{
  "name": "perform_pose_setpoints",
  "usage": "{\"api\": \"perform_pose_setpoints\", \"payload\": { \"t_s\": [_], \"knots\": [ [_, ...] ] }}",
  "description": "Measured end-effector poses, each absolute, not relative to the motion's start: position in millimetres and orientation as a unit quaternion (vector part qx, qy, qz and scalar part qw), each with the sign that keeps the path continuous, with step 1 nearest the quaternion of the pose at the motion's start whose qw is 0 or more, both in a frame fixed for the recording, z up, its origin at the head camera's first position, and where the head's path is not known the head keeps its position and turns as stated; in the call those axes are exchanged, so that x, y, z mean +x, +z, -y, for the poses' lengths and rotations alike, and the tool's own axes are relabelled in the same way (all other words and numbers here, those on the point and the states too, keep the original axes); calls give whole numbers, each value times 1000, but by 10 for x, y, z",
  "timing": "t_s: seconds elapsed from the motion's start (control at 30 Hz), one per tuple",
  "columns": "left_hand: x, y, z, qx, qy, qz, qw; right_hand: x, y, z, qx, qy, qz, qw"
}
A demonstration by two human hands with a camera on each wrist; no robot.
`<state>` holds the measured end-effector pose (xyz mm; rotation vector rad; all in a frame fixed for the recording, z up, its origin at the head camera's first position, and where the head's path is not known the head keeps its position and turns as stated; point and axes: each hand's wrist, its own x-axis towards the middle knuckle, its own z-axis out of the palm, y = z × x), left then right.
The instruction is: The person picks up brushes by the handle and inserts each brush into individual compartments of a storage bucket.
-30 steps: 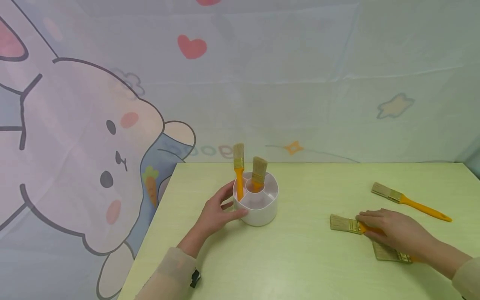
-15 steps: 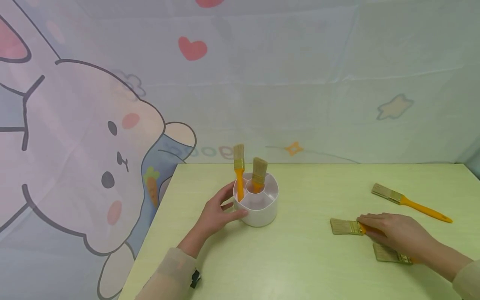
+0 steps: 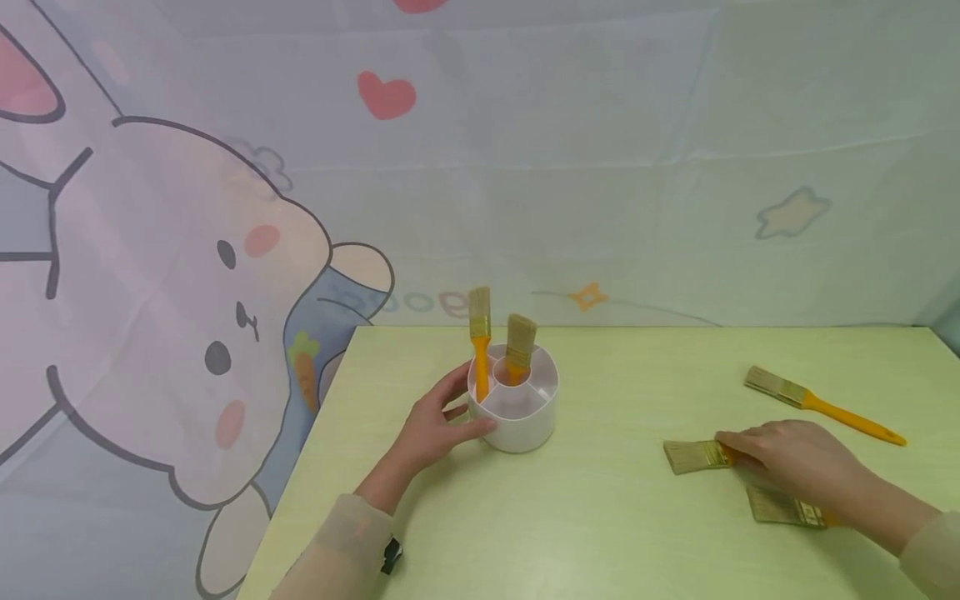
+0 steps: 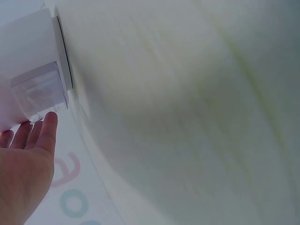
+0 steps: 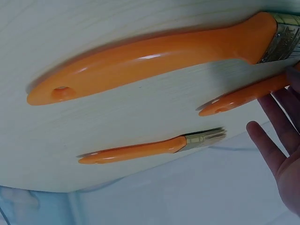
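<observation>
My left hand (image 3: pixel 431 425) grips the left side of a round white pen holder (image 3: pixel 528 429) with its thumb at the front. In the left wrist view, fingertips lie against the holder's clear lower part (image 4: pixel 41 89). Two paintbrushes stand bristles up in it: a slim one (image 3: pixel 481 354) in a left compartment and a wider one (image 3: pixel 521 342) in the centre ring. At the right, my right hand (image 3: pixel 795 462) pinches a paintbrush (image 3: pixel 697 457) near its ferrule, bristles pointing left. In the right wrist view that brush's orange handle (image 5: pixel 239 97) runs out from the fingers.
A wide paintbrush (image 3: pixel 783 507) lies on the table under my right forearm; its curved handle (image 5: pixel 140 65) shows in the right wrist view. Farther back lies a slim paintbrush (image 3: pixel 832 408). A printed cloth (image 3: pixel 600 167) hangs behind the table's far edge (image 3: pixel 645 327).
The bristle end of the brush in my right hand has shifted slightly nearer and tilted, and the fingers have drawn in on it. My left hand and the pen holder stay put.
</observation>
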<state>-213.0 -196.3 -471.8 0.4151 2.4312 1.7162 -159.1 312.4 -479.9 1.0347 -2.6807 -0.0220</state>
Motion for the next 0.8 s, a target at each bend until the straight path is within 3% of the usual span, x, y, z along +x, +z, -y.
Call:
{"api": "perform_pose_setpoints", "payload": {
  "t_s": [0.1, 0.4, 0.8],
  "knots": [
    [-2140, -4717, 1961, 142, 570, -806, 72, -1596, -4793, -3138, 367, -18, 916, 159],
    [-2137, -4699, 1978, 140, 569, -807, 73, -1609, -4747, -3130, 353, -37, 928, 115],
    [-2145, -4714, 1965, 135, 571, -805, 80, -1627, -4732, -3139, 360, -54, 923, 122]
  ]
}}
